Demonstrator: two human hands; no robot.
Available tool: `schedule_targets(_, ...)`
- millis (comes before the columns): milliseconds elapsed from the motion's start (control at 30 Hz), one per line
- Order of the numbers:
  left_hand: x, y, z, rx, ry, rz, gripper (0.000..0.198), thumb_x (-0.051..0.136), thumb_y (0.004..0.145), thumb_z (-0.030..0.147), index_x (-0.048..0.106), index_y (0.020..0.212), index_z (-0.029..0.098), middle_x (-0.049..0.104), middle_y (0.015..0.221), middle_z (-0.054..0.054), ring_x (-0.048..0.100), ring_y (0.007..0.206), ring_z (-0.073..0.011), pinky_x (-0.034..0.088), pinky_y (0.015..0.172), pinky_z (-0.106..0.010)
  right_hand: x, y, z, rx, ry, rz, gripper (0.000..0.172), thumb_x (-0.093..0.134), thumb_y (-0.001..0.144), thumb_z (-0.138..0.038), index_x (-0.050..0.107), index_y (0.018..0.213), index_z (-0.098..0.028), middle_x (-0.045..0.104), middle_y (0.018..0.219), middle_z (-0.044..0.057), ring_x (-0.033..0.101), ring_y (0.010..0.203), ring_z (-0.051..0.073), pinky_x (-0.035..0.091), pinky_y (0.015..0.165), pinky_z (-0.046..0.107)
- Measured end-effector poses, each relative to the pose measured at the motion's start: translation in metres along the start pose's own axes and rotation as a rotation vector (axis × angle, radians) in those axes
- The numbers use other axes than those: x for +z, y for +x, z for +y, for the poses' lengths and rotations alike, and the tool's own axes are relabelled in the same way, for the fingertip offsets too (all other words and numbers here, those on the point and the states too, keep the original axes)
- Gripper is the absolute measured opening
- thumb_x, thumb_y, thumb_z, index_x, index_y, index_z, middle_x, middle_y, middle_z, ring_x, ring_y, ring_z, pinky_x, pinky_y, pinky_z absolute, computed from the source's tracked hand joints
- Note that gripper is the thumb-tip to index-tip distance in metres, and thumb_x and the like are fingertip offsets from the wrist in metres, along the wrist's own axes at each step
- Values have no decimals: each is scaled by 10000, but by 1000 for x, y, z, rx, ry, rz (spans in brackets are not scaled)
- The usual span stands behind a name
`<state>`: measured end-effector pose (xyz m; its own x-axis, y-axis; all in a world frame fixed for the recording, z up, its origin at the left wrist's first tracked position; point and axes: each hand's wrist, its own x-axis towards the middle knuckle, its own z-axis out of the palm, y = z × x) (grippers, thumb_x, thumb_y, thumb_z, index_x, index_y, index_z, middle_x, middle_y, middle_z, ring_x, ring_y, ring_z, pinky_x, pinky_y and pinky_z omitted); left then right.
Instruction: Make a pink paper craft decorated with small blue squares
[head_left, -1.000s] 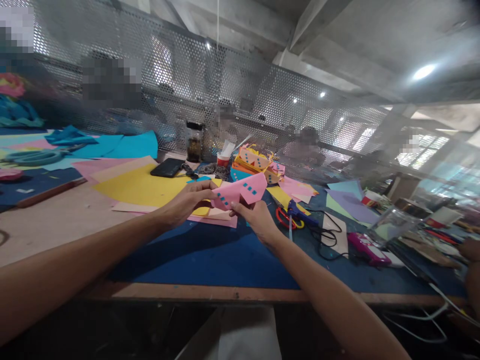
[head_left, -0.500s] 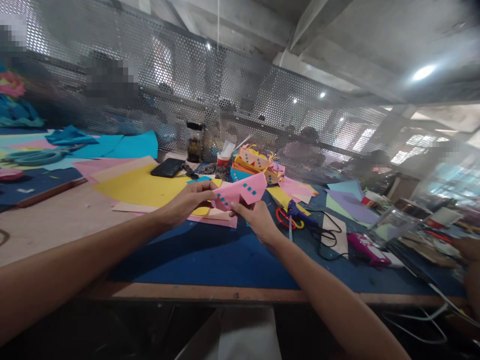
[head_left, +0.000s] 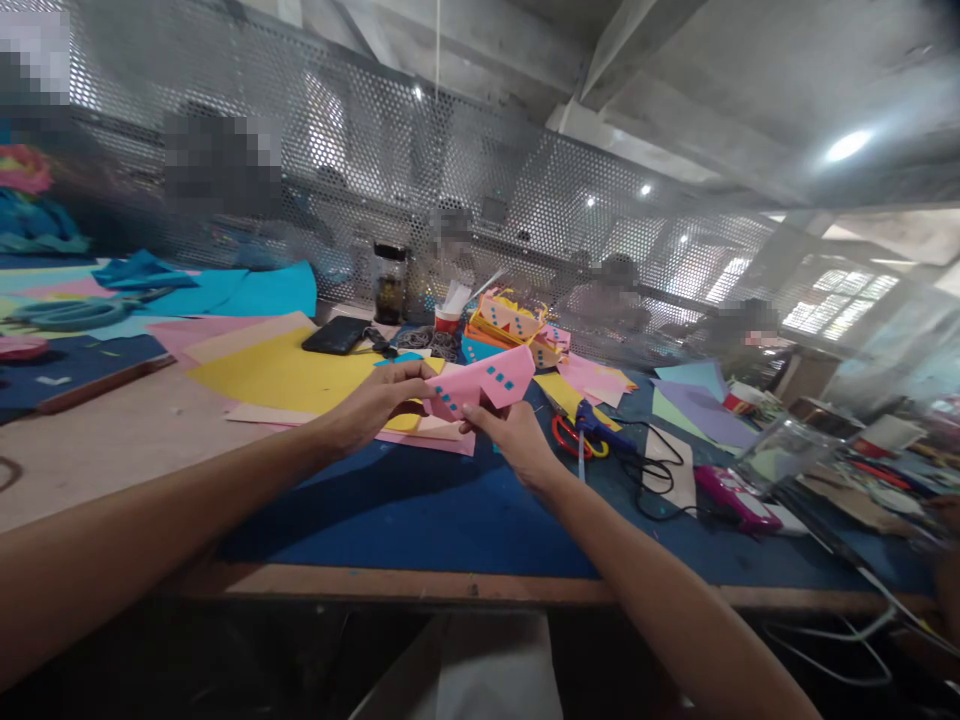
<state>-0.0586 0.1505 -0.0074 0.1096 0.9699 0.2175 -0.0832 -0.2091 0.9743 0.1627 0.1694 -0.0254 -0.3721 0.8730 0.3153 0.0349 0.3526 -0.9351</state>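
Observation:
A folded pink paper piece with rows of small blue squares is held between my two hands above the blue table mat. My left hand pinches its left end, with the fingers on top. At its lower edge, my right hand grips with thumb and fingers. Behind it sits a stack of orange and yellow folded paper pieces with similar squares. Right of my right hand lie red-handled scissors and a blue glue gun with a black cord.
Yellow paper sheets and a black phone lie at left. A dark-lidded bottle stands near the perforated metal screen. At right are a magenta device, a clear jar and purple paper. Blue scissors lie far left.
My hands and the pink paper piece stay almost still. At the far right edge, another person's hand has moved lower and away from the table items.

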Motion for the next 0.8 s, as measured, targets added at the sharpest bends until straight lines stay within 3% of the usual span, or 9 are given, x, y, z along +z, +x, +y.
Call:
schedule_targets(300, 1, -2, 3, 5, -6, -5, 180, 820, 681, 325, 720, 752, 195, 706, 781, -17, 655, 750, -179, 545, 753, -320, 0, -1, -3, 1, 0, 0, 373, 838, 848, -532, 790, 864, -163, 821, 820, 105, 797, 813, 255, 625, 841, 381)
schedule_targets(800, -1, 1, 0, 18, 43, -18, 257, 868, 719, 364, 691, 768, 184, 735, 790, -33, 693, 737, -187, 543, 762, -332, 0, -1, -2, 18, -29, -3, 373, 834, 853, -539, 797, 870, -168, 831, 840, 108, 806, 836, 258, 632, 870, 391)
